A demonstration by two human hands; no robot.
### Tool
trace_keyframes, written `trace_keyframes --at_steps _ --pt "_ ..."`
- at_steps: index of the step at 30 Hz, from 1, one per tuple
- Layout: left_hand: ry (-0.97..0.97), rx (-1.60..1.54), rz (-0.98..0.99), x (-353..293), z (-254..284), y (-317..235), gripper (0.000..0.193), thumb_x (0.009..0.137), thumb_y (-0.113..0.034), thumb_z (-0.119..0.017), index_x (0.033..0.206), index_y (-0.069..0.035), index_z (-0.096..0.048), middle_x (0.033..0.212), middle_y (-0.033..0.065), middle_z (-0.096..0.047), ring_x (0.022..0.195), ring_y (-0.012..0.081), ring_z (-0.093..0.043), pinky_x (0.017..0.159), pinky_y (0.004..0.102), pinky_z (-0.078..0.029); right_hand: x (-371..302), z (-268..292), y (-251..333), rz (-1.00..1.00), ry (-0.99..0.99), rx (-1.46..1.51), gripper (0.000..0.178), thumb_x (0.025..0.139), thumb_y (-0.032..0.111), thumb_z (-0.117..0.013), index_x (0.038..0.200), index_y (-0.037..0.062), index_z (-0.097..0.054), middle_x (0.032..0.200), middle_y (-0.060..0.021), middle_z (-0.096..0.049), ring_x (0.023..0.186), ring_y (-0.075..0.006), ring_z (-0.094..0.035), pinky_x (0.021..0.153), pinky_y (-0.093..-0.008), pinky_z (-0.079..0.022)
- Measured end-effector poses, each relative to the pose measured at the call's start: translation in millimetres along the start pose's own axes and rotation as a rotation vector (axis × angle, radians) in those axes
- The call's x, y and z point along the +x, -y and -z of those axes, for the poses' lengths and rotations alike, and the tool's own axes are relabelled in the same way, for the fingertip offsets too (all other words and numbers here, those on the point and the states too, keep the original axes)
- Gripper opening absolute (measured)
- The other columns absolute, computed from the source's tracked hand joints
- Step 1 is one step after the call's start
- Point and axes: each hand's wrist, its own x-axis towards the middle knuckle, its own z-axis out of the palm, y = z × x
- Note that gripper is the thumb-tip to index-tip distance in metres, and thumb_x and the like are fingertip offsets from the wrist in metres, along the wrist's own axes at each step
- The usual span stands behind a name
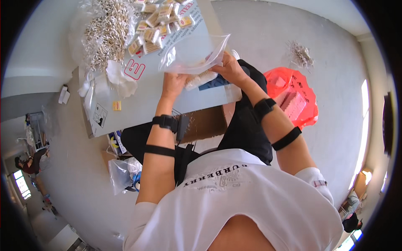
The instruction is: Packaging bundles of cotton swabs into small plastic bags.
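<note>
Over the near part of the table, a clear plastic bag (pixel 190 52) spreads between my hands, its wide edge turned away from me. My left hand (pixel 173 85) grips its near left side with the fingers partly behind the film. On the other side, my right hand (pixel 230 69) pinches the bag's right edge. Right below the bag, between my hands, lies a clear-wrapped pack (pixel 201 79) of what look like cotton swabs. Farther off on the table are several small packs of cotton swabs (pixel 150 35) with yellow labels. Beside them, a big heap of loose cotton swabs (pixel 109 29) rests on clear plastic.
A grey printed board covers the table (pixel 155 106); a small yellow label (pixel 117 106) and crumpled white film (pixel 119 79) lie there. An open cardboard box (pixel 205 123) sits under the near edge. On the floor at right are a red bag (pixel 307 94) with pink packs and scattered swabs (pixel 300 54).
</note>
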Motion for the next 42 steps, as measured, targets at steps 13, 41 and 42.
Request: trace_keyframes --at_steps 13,41,42 --pt "0.347 0.298 0.217 -6 -8 -24 0.083 0.063 -0.014 -0.078 0.136 -0.006 -0.040 0.128 0.0191 -0.051 0.117 0.0289 -0.050 0.098 0.0390 -0.040 0 -8 0 -0.012 0.341 -0.317 0.086 0.050 0.014 -0.082 0.130 0.0140 -0.050 0.132 -0.0102 -0.048 0.127 -0.0298 -0.038 0.104 -0.0388 -0.033" --pt "0.561 0.422 0.142 18 -13 -36 0.044 0.068 -0.027 -0.071 0.104 -0.006 -0.057 0.105 0.0177 -0.060 0.098 0.0367 -0.056 0.085 0.0448 -0.046 4 -37 12 0.107 0.331 -0.638 0.069 0.060 0.023 -0.079 0.119 0.0078 -0.048 0.107 -0.0117 -0.060 0.102 -0.0325 -0.058 0.091 -0.0413 -0.044" --pt "0.519 0.413 0.106 12 -11 -25 0.041 0.069 -0.025 -0.070 0.102 -0.005 -0.057 0.103 0.0177 -0.060 0.097 0.0375 -0.056 0.084 0.0447 -0.046 4 -36 10 0.116 0.346 -0.577 0.068 0.061 0.022 -0.079 0.120 0.0077 -0.048 0.110 -0.0124 -0.059 0.103 -0.0319 -0.057 0.091 -0.0410 -0.044"
